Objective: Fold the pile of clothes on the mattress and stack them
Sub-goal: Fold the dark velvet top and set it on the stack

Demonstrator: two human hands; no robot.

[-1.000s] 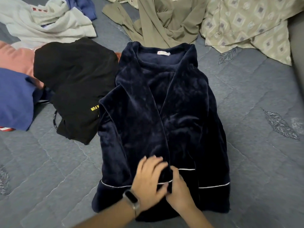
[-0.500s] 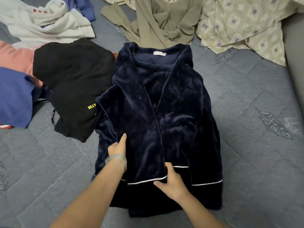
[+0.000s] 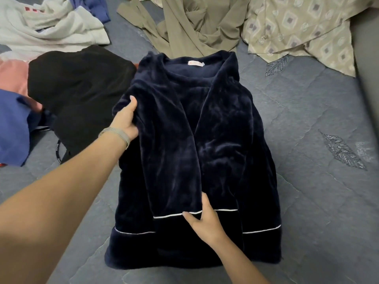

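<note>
On the mattress [image 3: 307, 119], dead centre, lay the navy robe [image 3: 215, 130], collar toward twelve o'clock. The left hand [image 3: 126, 121], at nine o'clock of the robe, was closed on the fold of its sleeve. The right hand [image 3: 203, 220], at six o'clock, pinched the sleeve's white-piped cuff between thumb and fingers. A black garment [image 3: 82, 89] touched the robe at ten o'clock; an olive one [image 3: 184, 27] lay at twelve.
</note>
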